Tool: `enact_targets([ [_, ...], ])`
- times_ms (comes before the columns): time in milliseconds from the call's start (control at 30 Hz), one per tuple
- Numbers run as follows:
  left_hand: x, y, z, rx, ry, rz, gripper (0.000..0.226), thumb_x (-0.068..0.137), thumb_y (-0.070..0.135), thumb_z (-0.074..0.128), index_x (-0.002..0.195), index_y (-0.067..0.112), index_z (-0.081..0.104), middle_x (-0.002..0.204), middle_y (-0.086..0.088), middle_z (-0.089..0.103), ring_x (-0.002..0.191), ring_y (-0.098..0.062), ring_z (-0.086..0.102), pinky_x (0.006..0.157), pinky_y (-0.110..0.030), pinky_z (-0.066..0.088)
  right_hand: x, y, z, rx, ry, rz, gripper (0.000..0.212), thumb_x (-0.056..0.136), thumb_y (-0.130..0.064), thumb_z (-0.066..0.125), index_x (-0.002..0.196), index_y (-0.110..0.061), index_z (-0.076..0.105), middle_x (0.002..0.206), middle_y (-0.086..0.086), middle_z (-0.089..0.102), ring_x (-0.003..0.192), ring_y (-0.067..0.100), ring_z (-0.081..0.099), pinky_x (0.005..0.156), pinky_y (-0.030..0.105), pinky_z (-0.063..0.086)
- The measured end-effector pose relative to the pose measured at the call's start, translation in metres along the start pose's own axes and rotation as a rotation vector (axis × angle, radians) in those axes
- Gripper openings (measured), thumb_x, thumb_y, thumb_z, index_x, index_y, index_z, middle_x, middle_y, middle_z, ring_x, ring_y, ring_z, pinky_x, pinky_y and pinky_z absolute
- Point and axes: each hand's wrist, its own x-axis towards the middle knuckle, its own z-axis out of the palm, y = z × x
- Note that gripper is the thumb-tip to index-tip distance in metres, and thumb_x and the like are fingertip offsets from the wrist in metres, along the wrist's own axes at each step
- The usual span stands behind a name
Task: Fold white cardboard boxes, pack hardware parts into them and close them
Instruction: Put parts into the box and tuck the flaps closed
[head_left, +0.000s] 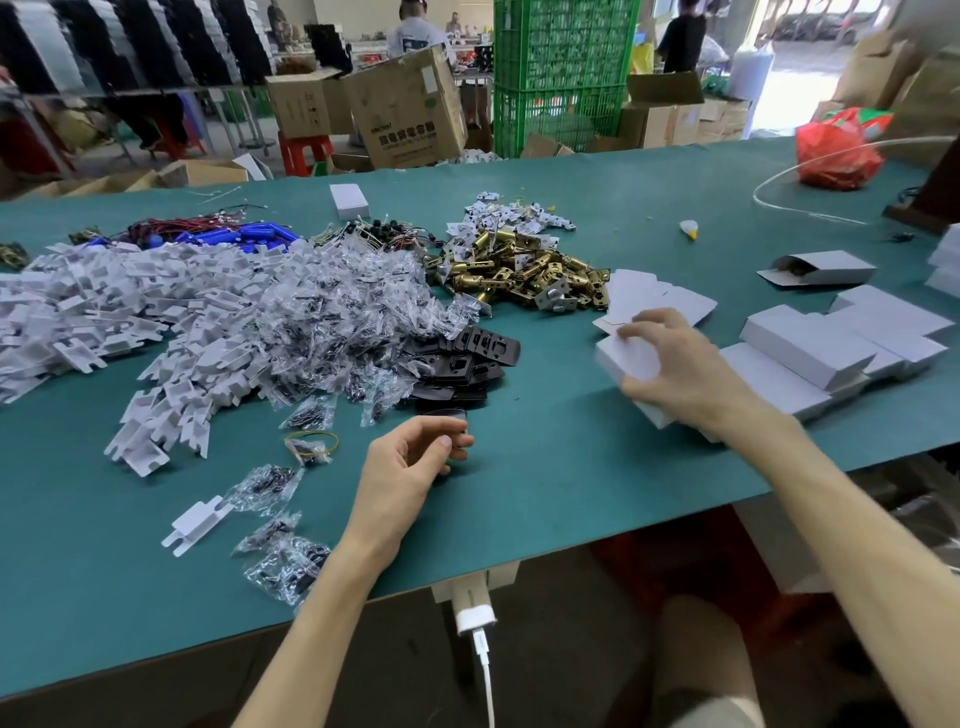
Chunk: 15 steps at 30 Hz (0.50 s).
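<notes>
Right hand (675, 366) gripping white box (626, 358), left hand (410, 462) curled left of box, hold unclear, brass latches (524, 270) beyond box, carton (410, 109) print unreadable.

A green worktop (597, 208) fills most of the view. At its far right corner lies a red plastic bag (836, 156), with a loop of clear tube (756, 195) curving around it. Nearby sits a small white and yellow item (688, 227), perhaps a glue bottle. A yellow rubber band (311, 432) lies near the front. A white charger (474, 613) hangs under the front edge, its cable (487, 686) trailing down. Behind stand stacked green crates (561, 67), a brown carton (410, 109) and a red stool (306, 153).
</notes>
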Motion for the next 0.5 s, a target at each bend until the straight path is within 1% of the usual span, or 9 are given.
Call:
enact_targets([
  [100, 0.0, 0.0, 0.002, 0.028, -0.018, -0.003, 0.026, 0.103, -0.003, 0.055, 0.11, 0.012, 0.074, 0.098, -0.002, 0.08, 0.089, -0.013, 0.073, 0.076, -0.018, 0.053, 0.009, 0.033, -0.021, -0.03, 0.022, 0.036, 0.06, 0.077, -0.015, 0.075, 0.135, -0.018, 0.061, 0.147, 0.003, 0.043, 0.133, 0.024, 0.048, 0.111, 0.044, 0.04],
  [133, 0.0, 0.001, 0.003, 0.037, -0.027, -0.007, 0.026, 0.103, -0.003, 0.055, 0.11, 0.013, 0.074, 0.097, -0.002, 0.08, 0.088, -0.012, 0.072, 0.076, -0.018, 0.053, 0.01, 0.042, -0.026, -0.035, 0.012, 0.044, 0.059, 0.077, -0.013, 0.075, 0.134, -0.018, 0.061, 0.146, 0.003, 0.042, 0.133, 0.025, 0.048, 0.111, 0.042, 0.04],
  [200, 0.0, 0.001, 0.003, 0.047, -0.036, -0.011, 0.026, 0.103, -0.003, 0.055, 0.109, 0.013, 0.074, 0.096, -0.003, 0.08, 0.086, -0.011, 0.072, 0.076, -0.018, 0.053, 0.012, 0.058, -0.033, -0.061, -0.015, 0.059, 0.057, 0.078, -0.01, 0.075, 0.133, -0.019, 0.062, 0.146, 0.003, 0.042, 0.131, 0.024, 0.048, 0.105, 0.033, 0.037],
  [267, 0.0, 0.001, 0.003, 0.052, -0.035, -0.008, 0.027, 0.103, -0.004, 0.054, 0.108, 0.012, 0.074, 0.096, -0.003, 0.079, 0.084, -0.01, 0.072, 0.076, -0.018, 0.053, 0.011, 0.07, -0.036, -0.085, -0.053, 0.082, 0.054, 0.08, -0.011, 0.074, 0.132, -0.02, 0.061, 0.146, 0.003, 0.043, 0.13, 0.023, 0.048, 0.101, 0.031, 0.036],
  [333, -0.001, 0.001, 0.003, 0.056, -0.035, -0.003, 0.027, 0.103, -0.005, 0.054, 0.108, 0.012, 0.074, 0.095, -0.004, 0.079, 0.083, -0.01, 0.071, 0.076, -0.018, 0.053, 0.011, 0.076, -0.036, -0.082, -0.075, 0.103, 0.053, 0.083, -0.011, 0.072, 0.133, -0.019, 0.061, 0.146, 0.004, 0.047, 0.131, 0.024, 0.048, 0.107, 0.035, 0.037],
  [400, -0.001, 0.001, 0.003, 0.061, -0.036, -0.001, 0.026, 0.103, -0.005, 0.055, 0.108, 0.012, 0.074, 0.095, -0.004, 0.079, 0.083, -0.01, 0.071, 0.076, -0.017, 0.053, 0.011, 0.075, -0.035, -0.097, -0.072, 0.115, 0.054, 0.084, -0.008, 0.069, 0.137, -0.013, 0.058, 0.148, 0.007, 0.049, 0.137, 0.026, 0.045, 0.113, 0.038, 0.034],
  [467, -0.001, 0.002, 0.003, 0.065, -0.038, 0.002, 0.026, 0.102, -0.005, 0.055, 0.108, 0.012, 0.075, 0.094, -0.004, 0.079, 0.083, -0.01, 0.071, 0.076, -0.016, 0.052, 0.011, 0.066, -0.029, -0.091, -0.034, 0.065, 0.058, 0.086, -0.002, 0.067, 0.142, -0.005, 0.054, 0.154, 0.011, 0.046, 0.148, 0.026, 0.034, 0.121, 0.035, 0.026],
  [500, -0.001, 0.002, 0.004, 0.065, -0.038, 0.002, 0.026, 0.102, -0.005, 0.055, 0.108, 0.012, 0.075, 0.095, -0.004, 0.079, 0.083, -0.01, 0.071, 0.075, -0.016, 0.052, 0.01, 0.059, -0.023, -0.054, -0.008, 0.019, 0.059, 0.087, 0.0, 0.065, 0.144, -0.004, 0.052, 0.156, 0.009, 0.045, 0.151, 0.023, 0.03, 0.122, 0.029, 0.021],
])
